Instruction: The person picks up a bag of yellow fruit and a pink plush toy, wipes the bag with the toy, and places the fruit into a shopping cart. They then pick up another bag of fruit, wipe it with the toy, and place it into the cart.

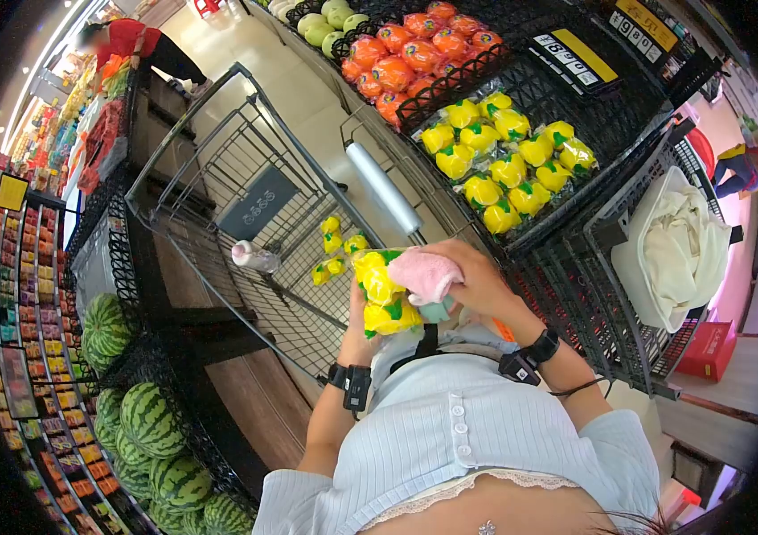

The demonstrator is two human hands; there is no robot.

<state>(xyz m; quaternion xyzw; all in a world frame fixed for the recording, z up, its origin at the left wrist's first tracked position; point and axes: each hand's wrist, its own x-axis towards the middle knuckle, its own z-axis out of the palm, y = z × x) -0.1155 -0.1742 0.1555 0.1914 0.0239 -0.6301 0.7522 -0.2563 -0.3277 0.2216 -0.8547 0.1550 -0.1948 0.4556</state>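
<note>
In my left hand (357, 312) is a pack of yellow-wrapped fruit (381, 283) with green leaf shapes; the wrapping hides the fruit itself. My right hand (479, 275) is closed around a folded pink cloth (428, 273), which touches the pack's upper right side. Beneath the cloth a bit of pale green material (437, 310) shows. Ahead of my hands stands a wire shopping cart (218, 169). Inside it lie more yellow fruit packs (332, 242) and a whitish bottle with a pink end (257, 257).
Rows of yellow packs (505, 169) fill a black display, with orange-wrapped fruit (419, 55) behind. To the left are watermelons (152, 419) and packed shelves (36, 357). At right, a crate holds a white bag (673, 250). A person in red (134, 43) bends at the far left.
</note>
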